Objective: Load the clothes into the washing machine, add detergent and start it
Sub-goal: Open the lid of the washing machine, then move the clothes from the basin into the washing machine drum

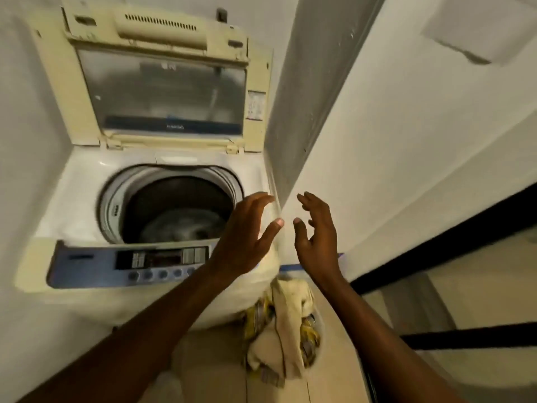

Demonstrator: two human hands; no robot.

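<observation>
A cream top-loading washing machine [78,199] stands at the left with its lid [162,91] raised. Its round drum [174,207] is open and dark, with something grey at the bottom. A blue control panel [130,264] runs along its front edge. On the floor at the machine's front right corner lies a pile of clothes [286,324], cream and yellow. My left hand [247,237] hovers over the machine's right front corner, fingers spread and holding nothing. My right hand [315,234] is beside it, in front of the wall, also open.
A white wall corner [290,175] juts out right beside the machine. Another white wall closes in the left side. A black skirting strip [436,248] runs along the right wall above the tiled floor [220,367].
</observation>
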